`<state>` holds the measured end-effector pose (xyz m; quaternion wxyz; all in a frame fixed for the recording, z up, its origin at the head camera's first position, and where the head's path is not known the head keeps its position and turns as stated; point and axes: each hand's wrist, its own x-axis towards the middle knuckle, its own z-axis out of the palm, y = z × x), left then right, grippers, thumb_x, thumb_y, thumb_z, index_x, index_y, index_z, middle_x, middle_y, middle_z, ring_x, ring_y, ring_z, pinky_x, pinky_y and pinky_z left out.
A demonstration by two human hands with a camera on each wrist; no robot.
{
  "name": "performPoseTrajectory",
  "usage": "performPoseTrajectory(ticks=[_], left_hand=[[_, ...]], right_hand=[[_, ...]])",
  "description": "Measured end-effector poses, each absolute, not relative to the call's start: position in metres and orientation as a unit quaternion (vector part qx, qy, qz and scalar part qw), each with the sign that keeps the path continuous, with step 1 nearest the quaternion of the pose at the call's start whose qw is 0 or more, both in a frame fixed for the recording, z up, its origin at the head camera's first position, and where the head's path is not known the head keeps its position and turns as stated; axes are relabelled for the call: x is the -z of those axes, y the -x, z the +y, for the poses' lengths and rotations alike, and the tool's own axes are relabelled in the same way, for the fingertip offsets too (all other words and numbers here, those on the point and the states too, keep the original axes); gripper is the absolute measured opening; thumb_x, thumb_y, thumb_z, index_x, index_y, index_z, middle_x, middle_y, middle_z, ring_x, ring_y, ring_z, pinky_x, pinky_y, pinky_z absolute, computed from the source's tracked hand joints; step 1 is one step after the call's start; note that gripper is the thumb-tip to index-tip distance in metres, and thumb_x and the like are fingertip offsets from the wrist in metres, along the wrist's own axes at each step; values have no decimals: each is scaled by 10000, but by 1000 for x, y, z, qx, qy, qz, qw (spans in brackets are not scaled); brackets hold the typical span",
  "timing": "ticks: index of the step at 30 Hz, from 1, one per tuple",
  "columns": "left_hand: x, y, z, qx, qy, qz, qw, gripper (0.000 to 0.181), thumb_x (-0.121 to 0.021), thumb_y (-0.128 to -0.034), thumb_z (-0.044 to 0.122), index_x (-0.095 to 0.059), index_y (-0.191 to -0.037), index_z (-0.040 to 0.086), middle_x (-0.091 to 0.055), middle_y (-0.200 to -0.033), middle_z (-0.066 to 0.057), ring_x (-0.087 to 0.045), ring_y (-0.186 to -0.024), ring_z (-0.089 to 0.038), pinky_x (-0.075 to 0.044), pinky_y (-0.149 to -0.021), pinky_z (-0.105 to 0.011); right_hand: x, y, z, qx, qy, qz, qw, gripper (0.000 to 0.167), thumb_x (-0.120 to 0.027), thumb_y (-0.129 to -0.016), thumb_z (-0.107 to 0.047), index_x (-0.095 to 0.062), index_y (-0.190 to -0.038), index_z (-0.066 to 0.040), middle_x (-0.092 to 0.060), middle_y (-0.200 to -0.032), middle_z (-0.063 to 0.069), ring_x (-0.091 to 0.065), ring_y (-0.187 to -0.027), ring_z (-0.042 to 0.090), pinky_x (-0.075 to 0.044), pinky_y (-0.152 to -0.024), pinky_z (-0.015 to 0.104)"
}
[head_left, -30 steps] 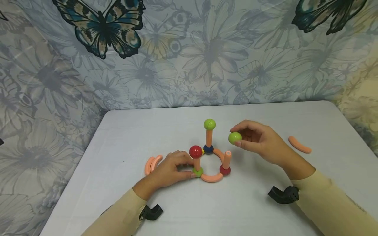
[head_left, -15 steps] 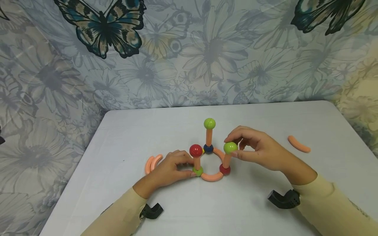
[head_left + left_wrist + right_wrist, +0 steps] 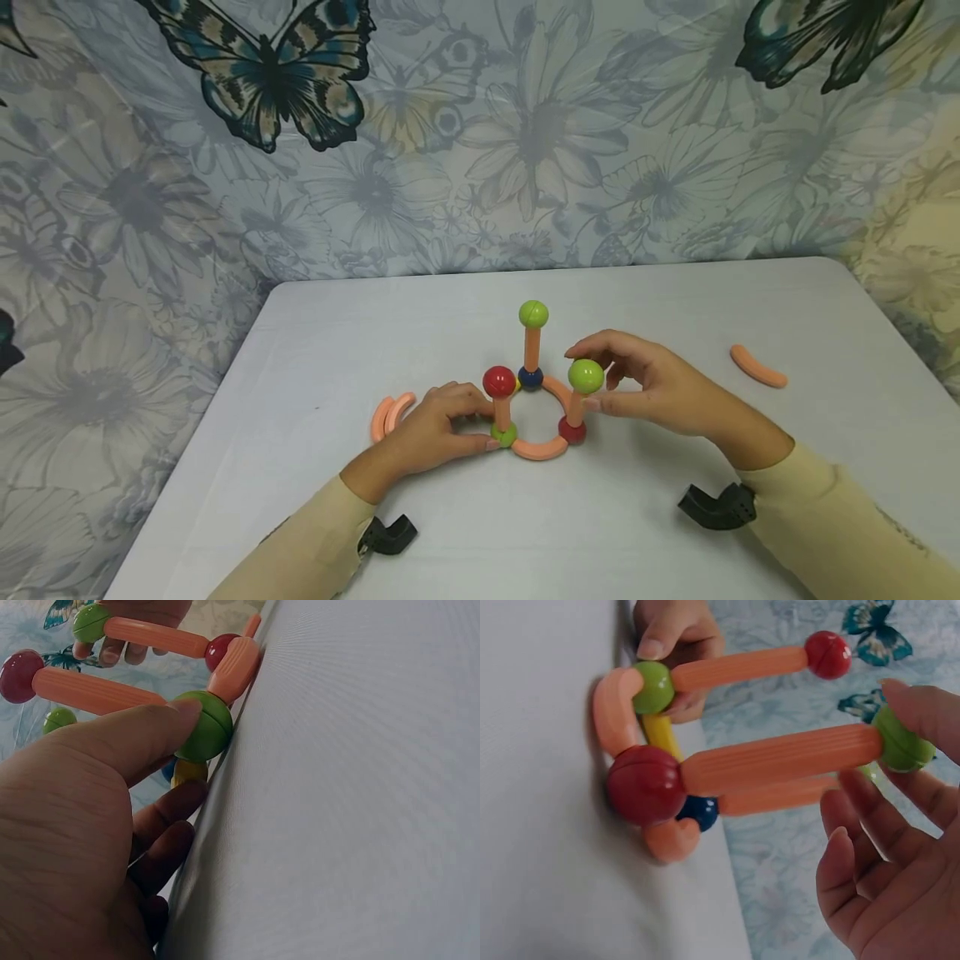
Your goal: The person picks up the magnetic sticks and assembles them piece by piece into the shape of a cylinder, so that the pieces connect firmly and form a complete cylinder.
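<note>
A magnetic-stick toy stands on the table: a ring of curved orange pieces and balls, with three upright orange rods. My left hand (image 3: 442, 423) pinches the green base ball (image 3: 205, 727) at the ring's left, its thumb on the near side. Above that ball a rod carries a red ball (image 3: 498, 382). On the right, a rod (image 3: 780, 759) rises from a red base ball (image 3: 646, 784) and bears a green ball (image 3: 586, 377). My right hand (image 3: 645, 379) holds this top ball between thumb and fingers. The back rod, on a blue ball (image 3: 531, 378), has another green ball (image 3: 533, 314).
Two curved orange pieces (image 3: 382, 418) lie left of my left hand, partly behind it. Another curved piece (image 3: 758, 367) lies at the right on the white table (image 3: 465, 533). A yellow piece (image 3: 660, 736) sits in the ring. A patterned cloth (image 3: 480, 167) hangs behind.
My right hand has moved down and slightly left with the green ball, which now sits on top of the right rod. The left hand keeps its place on the base ball.
</note>
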<state>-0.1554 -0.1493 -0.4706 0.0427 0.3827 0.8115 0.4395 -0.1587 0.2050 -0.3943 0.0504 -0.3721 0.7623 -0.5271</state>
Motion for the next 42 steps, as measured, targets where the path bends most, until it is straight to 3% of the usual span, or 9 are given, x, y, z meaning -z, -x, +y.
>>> performPoseTrajectory(ticks=[9, 15, 22, 25, 28, 32, 33, 37, 42], left_hand=[[469, 155, -150, -453, -392, 799, 55, 284, -870, -953, 161, -795, -1224, 196, -725, -1167, 142, -643, -1066, -165, -526, -925, -364], [466, 154, -155, -485, -397, 777, 61, 335, -782, -988, 66, -744, -1306, 162, -724, -1191, 35, -660, -1085, -219, -547, -935, -398], [446, 156, -167, -489, -341, 801, 54, 343, -712, -1036, 80, -719, -1378, 112, -719, -1158, -80, -661, -985, -240, -539, -845, -432], [436, 160, -177, -491, -308, 813, 55, 355, -634, -1092, 118, -675, -1442, 77, -706, -1194, -106, -638, -1012, -223, -530, -833, -383], [426, 163, -191, -522, -271, 804, 80, 387, -498, -1168, 193, -581, -1517, 49, -662, -1270, -132, -633, -839, -243, -534, -671, -342], [417, 168, -209, -545, -246, 795, 101, 468, -331, -1210, 288, -477, -1575, 34, -617, -1336, -168, -659, -892, -331, -559, -715, -428], [416, 169, -214, -541, -244, 798, 102, 483, -319, -1209, 301, -467, -1584, 36, -616, -1343, -175, -658, -1016, -355, -558, -800, -469], [413, 173, -227, -530, -237, 804, 125, 506, -333, -1201, 314, -419, -1622, 45, -596, -1379, -200, -633, -1182, -416, -572, -884, -538], [409, 173, -236, -510, -211, 820, 155, 521, -477, -1177, 295, -403, -1639, 65, -580, -1430, -192, -695, -1045, -434, -600, -859, -506]], right_hand=[[425, 153, 207, 515, 351, 779, 72, 431, -870, -926, -40, -677, -1305, -109, -671, -1156, -14, -622, -1032, 238, -574, -798, 353], [449, 148, 199, 486, 333, 803, 93, 350, -919, -919, -166, -711, -1197, -209, -621, -1215, -25, -639, -1011, 250, -567, -767, 357], [457, 144, 197, 475, 324, 813, 90, 336, -915, -910, -103, -720, -1100, -301, -586, -1287, -1, -596, -1026, 255, -570, -808, 358], [459, 144, 198, 465, 327, 818, 86, 337, -916, -913, -108, -725, -1107, -308, -601, -1228, -33, -599, -995, 231, -564, -805, 348], [461, 144, 199, 455, 334, 822, 80, 340, -913, -918, -115, -723, -1127, -303, -624, -1169, -78, -609, -991, 201, -565, -813, 341], [463, 145, 199, 451, 339, 822, 78, 353, -913, -917, -115, -716, -1141, -303, -641, -1125, -108, -614, -1004, 177, -563, -827, 334], [464, 145, 199, 451, 339, 822, 80, 354, -913, -917, -114, -714, -1140, -305, -642, -1124, -107, -613, -1005, 174, -561, -830, 332], [465, 144, 200, 451, 339, 822, 79, 364, -925, -908, -124, -708, -1136, -307, -638, -1104, -92, -630, -979, 161, -545, -810, 325], [464, 145, 200, 450, 343, 821, 80, 351, -918, -917, -132, -702, -1133, -305, -638, -1115, -91, -631, -987, 159, -540, -814, 325]])
